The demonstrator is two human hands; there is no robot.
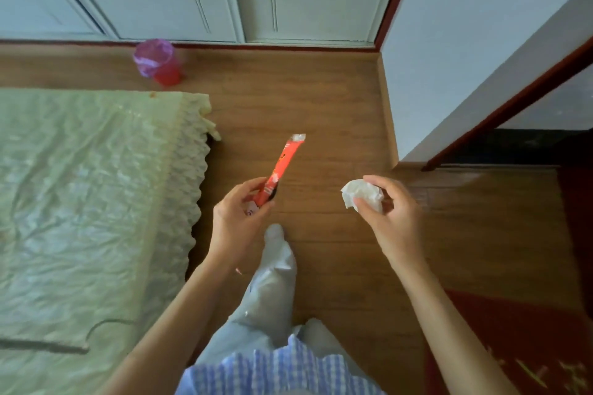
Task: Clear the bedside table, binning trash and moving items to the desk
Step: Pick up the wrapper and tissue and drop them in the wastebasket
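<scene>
Left hand (236,218) grips red wrapper (282,167); right hand (390,212) clutches tissue (361,193).

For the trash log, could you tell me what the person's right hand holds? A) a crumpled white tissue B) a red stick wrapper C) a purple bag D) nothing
A: the right hand grips a crumpled white tissue; the left hand holds the red wrapper.

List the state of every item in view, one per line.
left hand: closed around the red wrapper
red wrapper: held, sticking up and away
right hand: gripping the crumpled tissue
crumpled tissue: balled up, held
bin: upright on floor, purple liner, open
</scene>
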